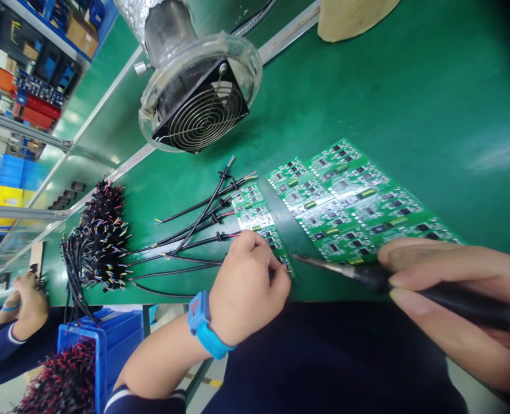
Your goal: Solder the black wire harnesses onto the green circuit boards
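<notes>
My right hand (448, 287) grips the black handle of a soldering iron (362, 275). The iron's metal tip points left, a little to the right of a narrow strip of green circuit boards (255, 213). My left hand (250, 282), with a blue wristband, is closed over the near end of that strip. What its fingers pinch is hidden from me. Several black cables (194, 229) with coloured wire ends lie left of the strip, some reaching its edge and one running under my left hand. A wider panel of circuit boards (349, 195) lies beyond my right hand.
A fume extractor fan (207, 118) with a wire guard hangs over the green table (414, 103). A big bundle of black cables (103, 241) sits at left. Below the table edge is a blue bin (119, 339) of red-and-black leads. A co-worker's hands (28, 290) show far left.
</notes>
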`<act>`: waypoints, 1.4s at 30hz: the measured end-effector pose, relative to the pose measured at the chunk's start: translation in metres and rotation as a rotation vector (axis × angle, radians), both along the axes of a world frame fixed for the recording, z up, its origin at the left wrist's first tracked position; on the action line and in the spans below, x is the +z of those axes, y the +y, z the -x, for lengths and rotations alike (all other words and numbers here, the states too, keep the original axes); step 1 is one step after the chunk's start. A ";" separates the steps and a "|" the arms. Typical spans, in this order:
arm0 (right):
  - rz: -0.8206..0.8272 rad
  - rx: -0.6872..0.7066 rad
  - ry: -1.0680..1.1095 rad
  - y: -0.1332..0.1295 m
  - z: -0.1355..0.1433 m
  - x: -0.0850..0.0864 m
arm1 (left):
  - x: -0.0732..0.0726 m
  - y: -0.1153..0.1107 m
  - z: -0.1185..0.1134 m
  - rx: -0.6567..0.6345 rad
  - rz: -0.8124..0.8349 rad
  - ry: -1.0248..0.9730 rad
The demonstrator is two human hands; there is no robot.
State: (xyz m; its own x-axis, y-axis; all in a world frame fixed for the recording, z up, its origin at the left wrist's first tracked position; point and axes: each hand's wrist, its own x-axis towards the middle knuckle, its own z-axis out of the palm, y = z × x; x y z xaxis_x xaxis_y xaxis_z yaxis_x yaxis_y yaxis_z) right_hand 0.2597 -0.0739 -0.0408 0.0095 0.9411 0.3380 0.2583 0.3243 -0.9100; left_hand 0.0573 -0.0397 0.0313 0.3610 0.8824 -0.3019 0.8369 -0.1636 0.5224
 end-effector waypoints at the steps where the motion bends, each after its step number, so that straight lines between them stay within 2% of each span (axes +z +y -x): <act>1: -0.026 0.054 0.021 0.002 0.001 0.004 | 0.000 0.000 0.000 0.000 0.000 0.000; 3: -0.036 0.112 0.058 0.005 0.003 0.010 | 0.000 0.000 0.000 -0.005 -0.003 -0.004; 15: -0.068 0.123 -0.045 0.007 0.006 0.015 | 0.003 0.001 0.002 -0.008 0.031 -0.004; 25: -0.103 0.119 -0.147 0.011 0.010 0.021 | -0.001 0.000 0.004 0.023 -0.006 -0.060; 31: -0.096 0.128 -0.161 0.010 0.010 0.020 | -0.007 -0.006 0.002 0.071 -0.063 -0.071; 38: -0.102 0.128 -0.173 0.011 0.011 0.021 | -0.005 -0.001 0.002 0.059 -0.016 -0.080; 42: -0.088 0.136 -0.130 0.008 0.006 0.013 | -0.004 0.000 0.002 0.061 -0.022 -0.070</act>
